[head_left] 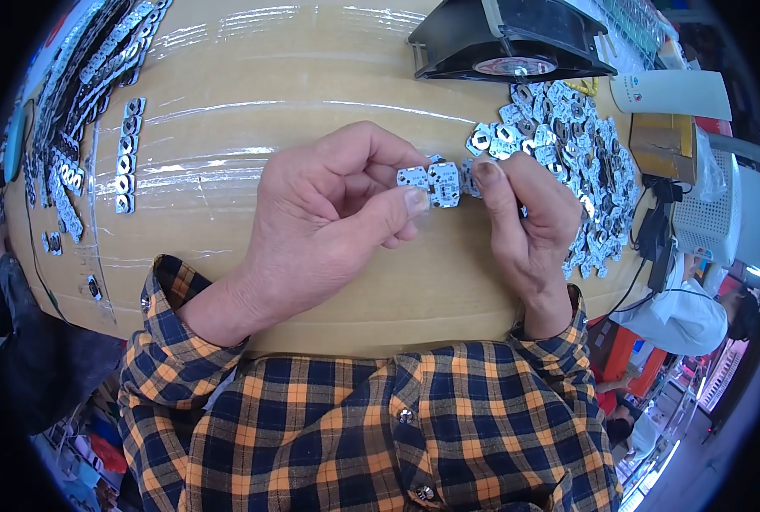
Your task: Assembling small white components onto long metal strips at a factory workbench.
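Between my two hands is a short strip of small white circuit boards (442,185), held above the table. My left hand (333,192) pinches its left part between thumb and fingers. At the strip's right end my right hand (532,205) is closed, with the thumb pressed against the end board; the fingers cover part of it. Just beyond the right hand lies a heap of loose small circuit boards (597,171), many with dark round parts on them.
A black fan (516,43) stands at the far side. One board strip (127,158) lies left, near stacked strips (98,64). On the right are a white paper cup (674,92), a cardboard box (663,143), a white basket (711,213) and black cables (653,230). Other people sit beyond.
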Motion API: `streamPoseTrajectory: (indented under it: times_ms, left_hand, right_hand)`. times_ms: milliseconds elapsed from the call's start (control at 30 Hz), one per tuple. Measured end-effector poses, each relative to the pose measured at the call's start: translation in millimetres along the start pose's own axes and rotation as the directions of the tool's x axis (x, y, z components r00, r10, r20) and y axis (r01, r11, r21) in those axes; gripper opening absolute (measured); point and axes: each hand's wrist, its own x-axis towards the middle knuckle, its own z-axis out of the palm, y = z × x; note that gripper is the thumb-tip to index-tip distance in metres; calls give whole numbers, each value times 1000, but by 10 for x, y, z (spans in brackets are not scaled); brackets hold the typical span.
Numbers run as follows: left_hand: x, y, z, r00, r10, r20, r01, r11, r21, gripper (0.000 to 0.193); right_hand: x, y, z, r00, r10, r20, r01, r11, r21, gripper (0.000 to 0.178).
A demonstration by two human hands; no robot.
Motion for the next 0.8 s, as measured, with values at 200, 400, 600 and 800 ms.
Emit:
streamPoseTrajectory:
  times_ms: [200, 400, 600, 800]
  left_hand:
    - [1, -42, 4, 999, -18, -46, 17, 1000, -12, 19]
    - [-8, -66, 11, 992, 37, 117, -62, 974, 219, 22]
    - [-4, -33, 55, 1000, 17, 16, -18, 996, 90, 31]
    - [-28, -111, 58, 970, 152, 187, -207, 923, 325, 30]
  right_hand:
    - [15, -40, -20, 998, 47, 50, -57, 978, 201, 17]
    - [28, -37, -13, 1000, -25, -11, 25, 998, 53, 17]
    - [21, -19, 8, 999, -51, 4, 50, 991, 121, 15]
    - [-48, -11, -6, 993, 108, -43, -102, 986, 129, 27]
